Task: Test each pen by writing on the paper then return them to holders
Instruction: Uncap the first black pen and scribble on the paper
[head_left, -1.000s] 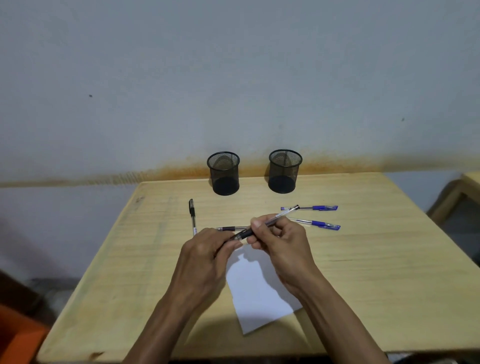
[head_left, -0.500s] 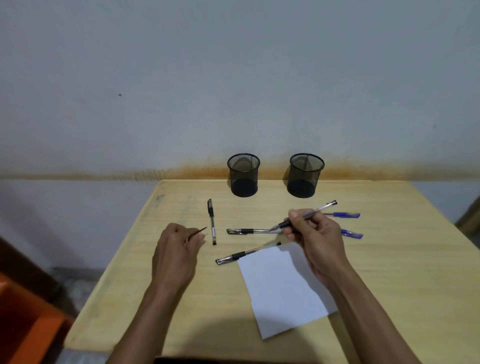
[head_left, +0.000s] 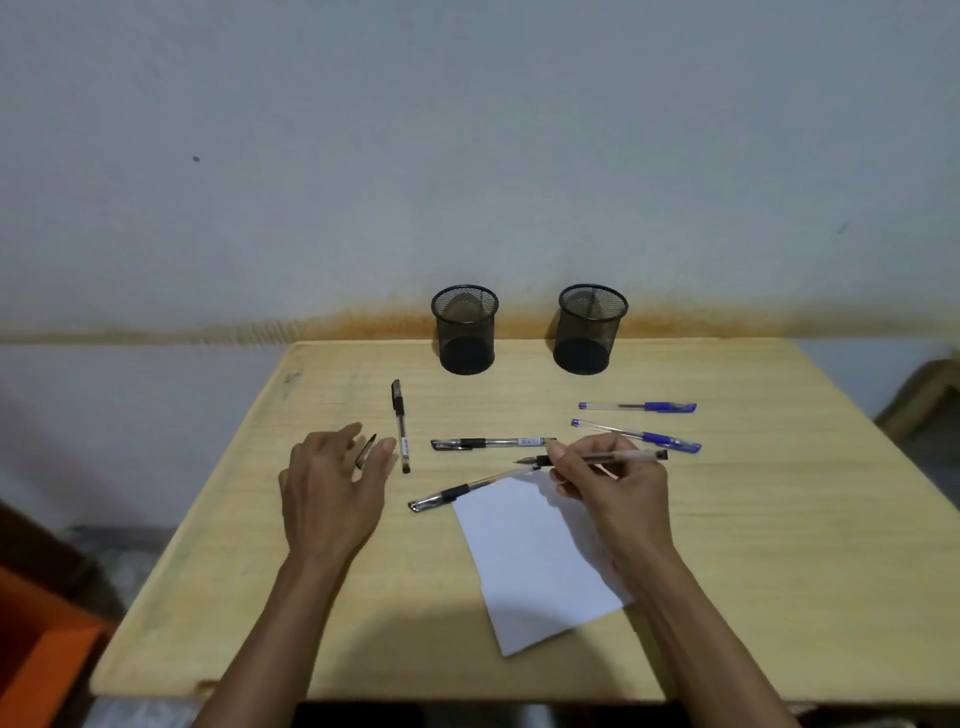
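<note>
My right hand (head_left: 613, 488) grips an uncapped black pen (head_left: 608, 458), its tip pointing left just above the top corner of the white paper (head_left: 535, 561). My left hand (head_left: 332, 488) hovers to the left with fingers spread. The pen's black cap (head_left: 365, 451) sits between its thumb and fingers, not clearly pinched. Three capped black pens lie on the table: one upright (head_left: 400, 426), one level (head_left: 488, 443), one slanted (head_left: 452, 496) by the paper. Two blue pens (head_left: 639, 407) (head_left: 641, 436) lie at the right. Two empty black mesh holders (head_left: 465, 330) (head_left: 589, 327) stand at the back.
The wooden table (head_left: 753, 571) stands against a grey wall. An orange object (head_left: 31, 649) is on the floor at the lower left. Part of a wooden piece of furniture (head_left: 924, 400) shows at the right.
My hands pulled the cap off the pen and moved apart. The left hand carried the cap left and spread its fingers. The right hand turned the pen level, tip toward the paper.
</note>
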